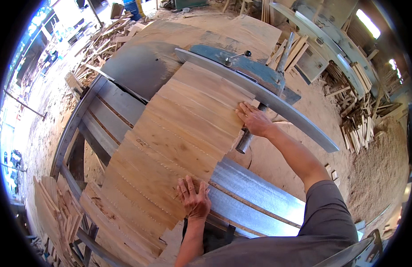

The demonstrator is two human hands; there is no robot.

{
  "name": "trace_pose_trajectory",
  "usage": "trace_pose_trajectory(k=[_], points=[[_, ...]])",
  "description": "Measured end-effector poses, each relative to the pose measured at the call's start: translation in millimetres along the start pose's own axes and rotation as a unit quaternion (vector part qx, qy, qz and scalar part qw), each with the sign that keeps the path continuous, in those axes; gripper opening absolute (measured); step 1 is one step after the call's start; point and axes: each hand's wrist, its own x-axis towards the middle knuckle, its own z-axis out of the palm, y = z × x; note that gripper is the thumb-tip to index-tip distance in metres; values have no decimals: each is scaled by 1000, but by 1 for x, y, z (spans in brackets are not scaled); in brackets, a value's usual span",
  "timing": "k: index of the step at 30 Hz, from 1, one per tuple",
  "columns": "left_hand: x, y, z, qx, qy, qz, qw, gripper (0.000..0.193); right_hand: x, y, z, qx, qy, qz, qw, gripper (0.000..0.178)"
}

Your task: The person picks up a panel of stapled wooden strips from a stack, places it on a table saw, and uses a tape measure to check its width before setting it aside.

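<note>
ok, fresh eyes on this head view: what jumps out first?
The broad panel of wooden strips, slanting across the middle with dotted lines along its seams. Then the two bare hands on its right-hand side: the left hand low, the right hand higher up. After that, the long grey metal rail by its far end and the scrap wood heap at upper left.

Pale sawdust coats the floor (319,118); strong daylight washes it out towards nine o'clock; a scrap-wood heap (109,44) lies near half past ten, a blue drum (134,10) at eleven; a light strip (368,24) glows at two; a sawdust mound (379,162) sits past three.
</note>
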Motion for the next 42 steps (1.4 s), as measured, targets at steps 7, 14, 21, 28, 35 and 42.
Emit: trace_pose_trajectory(k=[7, 14, 21, 28, 35, 42], points=[[3, 9, 2, -11, 6, -32, 999, 37, 2, -9, -8, -26, -42, 15, 999, 60], [23, 26, -2, -26, 51, -81, 995, 41, 7, 1, 1, -40, -51, 2, 998, 73], [20, 23, 13, 51, 89, -63, 993, 33, 5, -9, -6, -36, -48, 0, 998, 77], [19, 21, 24, 54, 101, -57, 992, 29, 7, -6, -3, -6, -34, -9, 999, 76], [21, 17, 27, 62, 104, -52, 991, 29, 11, -4, -1, -22, -19, -11, 1000, 75], [26, 19, 23, 62, 97, -55, 992, 30, 11, -1, -2, -35, -5, -34, 999, 74]])
